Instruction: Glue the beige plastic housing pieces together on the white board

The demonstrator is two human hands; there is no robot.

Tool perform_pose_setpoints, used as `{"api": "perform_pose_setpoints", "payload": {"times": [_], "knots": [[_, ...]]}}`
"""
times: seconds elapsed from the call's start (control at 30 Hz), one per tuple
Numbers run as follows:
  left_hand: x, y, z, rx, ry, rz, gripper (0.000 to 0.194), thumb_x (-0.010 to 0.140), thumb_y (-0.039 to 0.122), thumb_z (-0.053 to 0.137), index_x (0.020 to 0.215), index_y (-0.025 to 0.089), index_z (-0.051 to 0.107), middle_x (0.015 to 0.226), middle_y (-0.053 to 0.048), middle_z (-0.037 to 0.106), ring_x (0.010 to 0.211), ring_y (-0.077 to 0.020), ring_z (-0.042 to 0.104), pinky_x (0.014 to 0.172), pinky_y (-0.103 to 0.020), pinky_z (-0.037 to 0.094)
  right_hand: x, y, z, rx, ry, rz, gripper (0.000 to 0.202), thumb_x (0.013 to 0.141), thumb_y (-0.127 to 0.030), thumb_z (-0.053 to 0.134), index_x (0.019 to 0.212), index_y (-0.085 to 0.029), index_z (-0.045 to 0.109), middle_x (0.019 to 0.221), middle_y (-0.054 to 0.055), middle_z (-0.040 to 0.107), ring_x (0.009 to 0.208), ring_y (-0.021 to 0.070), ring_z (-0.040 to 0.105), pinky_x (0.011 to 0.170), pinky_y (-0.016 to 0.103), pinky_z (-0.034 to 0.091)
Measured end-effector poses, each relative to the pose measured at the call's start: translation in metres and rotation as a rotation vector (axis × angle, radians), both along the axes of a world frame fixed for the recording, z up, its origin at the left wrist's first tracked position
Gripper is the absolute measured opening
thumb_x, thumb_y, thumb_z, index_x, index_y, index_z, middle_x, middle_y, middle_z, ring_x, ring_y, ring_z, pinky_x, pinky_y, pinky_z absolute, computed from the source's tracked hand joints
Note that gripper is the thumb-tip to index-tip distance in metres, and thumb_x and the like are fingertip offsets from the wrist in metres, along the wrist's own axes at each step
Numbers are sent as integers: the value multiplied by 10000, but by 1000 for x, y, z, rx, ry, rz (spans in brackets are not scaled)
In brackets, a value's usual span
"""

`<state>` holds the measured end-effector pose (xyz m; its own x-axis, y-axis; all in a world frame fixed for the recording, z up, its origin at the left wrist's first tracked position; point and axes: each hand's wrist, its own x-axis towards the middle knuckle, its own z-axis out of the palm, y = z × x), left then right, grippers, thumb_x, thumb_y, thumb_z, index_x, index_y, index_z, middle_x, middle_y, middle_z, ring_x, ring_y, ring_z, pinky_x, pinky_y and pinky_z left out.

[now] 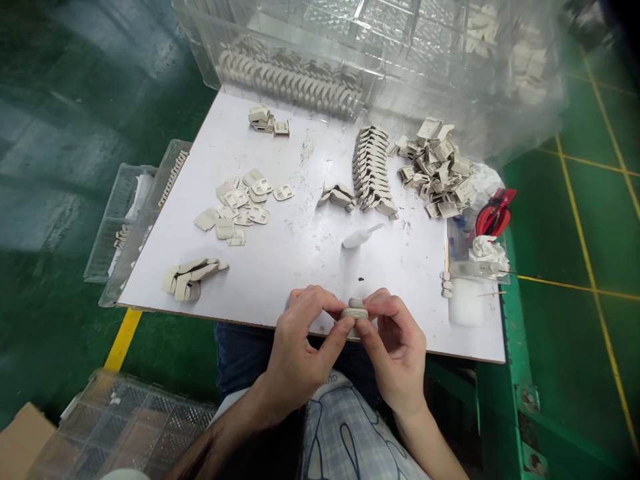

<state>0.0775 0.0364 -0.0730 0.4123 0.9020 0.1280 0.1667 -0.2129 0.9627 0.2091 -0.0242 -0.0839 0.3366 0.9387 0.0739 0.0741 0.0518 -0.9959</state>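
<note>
Near the front edge of the white board (300,253), a small beige part (355,313) is pinched between both hands. My left hand (303,343) grips its left side with thumb and index finger. My right hand (397,347) holds the right side the same way, fingertips close to the left ones. The part's underside is hidden by the fingers. Just beyond the hands stands a small white nozzle bottle (356,238). Flat beige pieces (243,203) lie in a loose pile to the left, and a curved row of beige parts (371,167) sits farther back.
Clear plastic trays (320,40) with beige parts stand along the back. A heap of beige parts (443,167), red-handled pliers (493,215) and a white cylinder (466,302) are at the right. Stacked beige parts (190,279) lie front left. More trays (120,220) stand beyond the left edge.
</note>
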Motion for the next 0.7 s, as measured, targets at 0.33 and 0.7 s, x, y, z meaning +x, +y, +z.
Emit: {"api": "perform_pose_setpoints", "payload": {"times": [0.33, 0.7], "knots": [[0, -1, 2, -39, 28, 4, 92, 904, 163, 527, 849, 231, 557, 783, -1, 642, 750, -175, 587, 750, -369, 451, -3, 1, -5, 18, -116, -24, 97, 942, -154, 604, 954, -250, 592, 808, -10, 514, 770, 154, 499, 664, 310, 419], [6, 1, 5, -93, 107, 91, 132, 848, 192, 526, 730, 241, 492, 689, 28, 589, 686, -169, 538, 738, -365, 445, -4, 0, -11, 73, -288, -10, 115, 926, -132, 591, 955, -242, 573, 815, 10, 541, 783, 179, 516, 668, 342, 438]]}}
